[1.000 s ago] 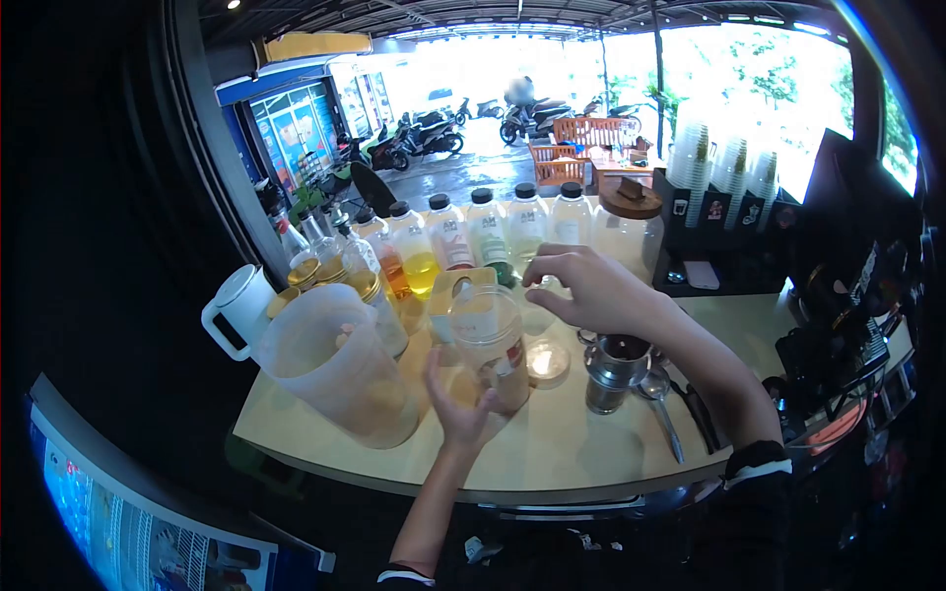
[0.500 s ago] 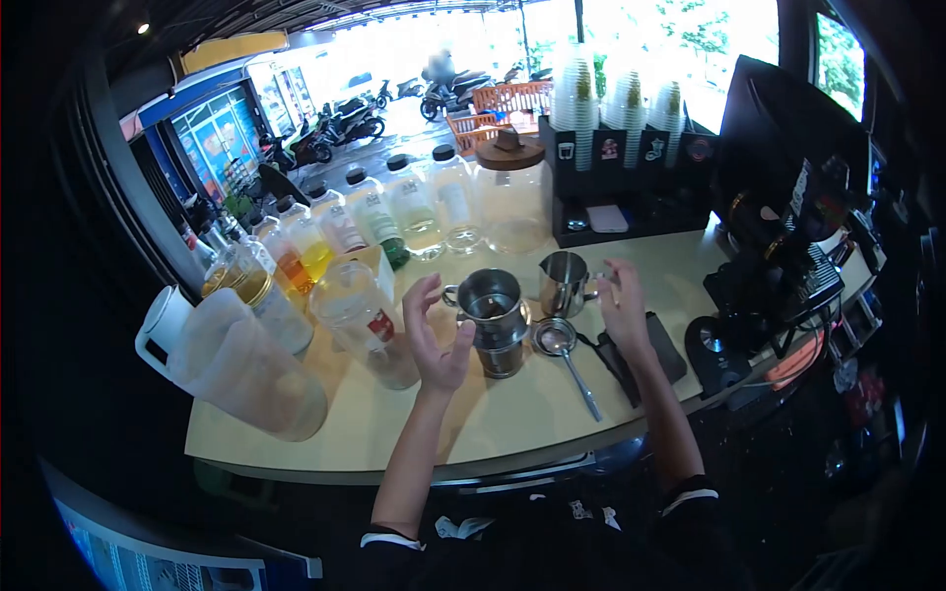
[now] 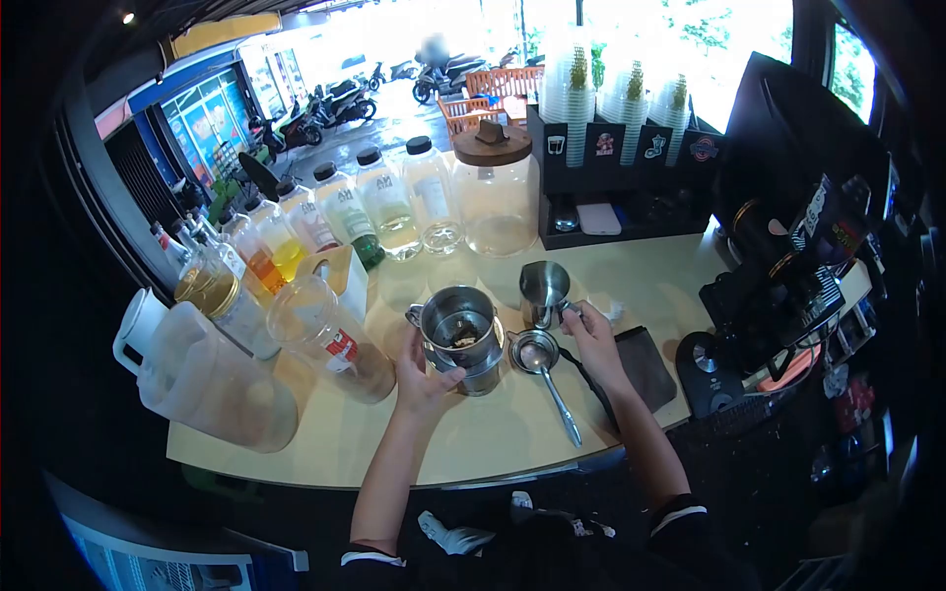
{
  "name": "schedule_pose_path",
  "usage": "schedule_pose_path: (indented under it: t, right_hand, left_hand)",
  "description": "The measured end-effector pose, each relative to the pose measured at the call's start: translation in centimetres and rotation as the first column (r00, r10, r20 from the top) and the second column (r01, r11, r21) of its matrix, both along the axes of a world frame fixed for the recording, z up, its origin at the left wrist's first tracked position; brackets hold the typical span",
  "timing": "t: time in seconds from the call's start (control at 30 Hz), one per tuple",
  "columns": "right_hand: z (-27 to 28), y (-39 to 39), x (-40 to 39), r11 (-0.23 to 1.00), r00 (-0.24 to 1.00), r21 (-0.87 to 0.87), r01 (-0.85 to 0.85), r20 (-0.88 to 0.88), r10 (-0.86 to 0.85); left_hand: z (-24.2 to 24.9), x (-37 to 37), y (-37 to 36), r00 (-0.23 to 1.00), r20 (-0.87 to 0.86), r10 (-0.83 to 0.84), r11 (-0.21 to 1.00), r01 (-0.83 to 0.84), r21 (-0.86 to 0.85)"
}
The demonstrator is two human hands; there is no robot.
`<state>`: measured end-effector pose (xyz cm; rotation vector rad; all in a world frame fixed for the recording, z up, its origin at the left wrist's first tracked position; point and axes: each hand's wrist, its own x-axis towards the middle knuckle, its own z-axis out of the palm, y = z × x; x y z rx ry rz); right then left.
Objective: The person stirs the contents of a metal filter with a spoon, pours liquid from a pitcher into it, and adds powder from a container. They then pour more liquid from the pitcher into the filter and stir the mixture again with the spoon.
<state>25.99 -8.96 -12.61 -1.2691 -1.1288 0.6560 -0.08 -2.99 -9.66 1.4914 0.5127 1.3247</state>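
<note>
A metal cup with a handle [image 3: 458,320] sits on top of another metal vessel, with something dark inside. My left hand [image 3: 422,379] is at the left side of this stack, fingers spread around it. My right hand [image 3: 593,343] has its fingers closed on the handle of a steel pitcher [image 3: 540,295], which stands tilted slightly on the counter. Between the two lies a small round strainer [image 3: 533,352] with a long metal handle pointing toward me. A dark flat pad [image 3: 645,367] lies to the right, partly behind my right forearm.
Clear jugs [image 3: 330,335] and a frosted pitcher [image 3: 212,379] stand at the left. Behind are capped bottles [image 3: 394,212] and a big jar with a wooden lid [image 3: 496,202]. A black rack with stacked cups [image 3: 567,98] stands at the back; a black machine [image 3: 778,236] is at right.
My right hand has come down and closed on the pitcher's handle. My left hand has lowered to the side of the metal stack. The view has shifted slightly.
</note>
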Motion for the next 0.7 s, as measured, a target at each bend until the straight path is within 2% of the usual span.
schedule_pose_path:
  t: [0.07, 0.23, 0.37, 0.47, 0.57, 0.63, 0.7]
  right_hand:
    - [0.9, -0.8, -0.6, 0.999, 0.999, 0.035, -0.024, -0.040, 0.026]
    - [0.6, -1.5, -0.6, 1.000, 0.996, 0.002, -0.007, 0.087, 0.007]
    - [0.8, -1.9, -0.8, 1.000, 0.997, 0.026, 0.002, 0.079, -0.004]
    - [1.0, -1.9, -1.0, 0.992, 0.995, 0.120, 0.042, 0.081, -0.052]
    - [1.1, -2.0, -0.9, 0.985, 0.998, 0.165, 0.058, 0.026, -0.063]
    - [1.6, -2.2, -0.9, 0.965, 0.988, 0.256, 0.055, -0.156, -0.015]
    - [1.3, -1.6, -0.2, 0.957, 0.987, 0.288, 0.044, -0.160, 0.003]
  left_hand:
    - [0.2, 0.1, -0.2, 1.000, 0.001, -0.025, 1.000, 0.025, -0.017]
    - [0.4, 0.4, -0.5, 0.998, 0.018, -0.067, 0.997, 0.068, -0.043]
    - [0.3, 0.5, -0.7, 0.998, 0.029, -0.057, 0.998, 0.057, -0.020]
    - [0.0, 0.6, -0.6, 0.996, 0.040, -0.075, 0.997, 0.076, -0.019]
    - [0.3, 0.7, -0.8, 0.995, 0.053, -0.090, 0.995, 0.091, -0.025]
    - [0.4, 0.8, -0.9, 0.993, 0.069, -0.095, 0.994, 0.098, -0.044]
    - [-0.3, 0.8, -0.4, 0.993, 0.064, -0.094, 0.996, 0.094, 0.006]
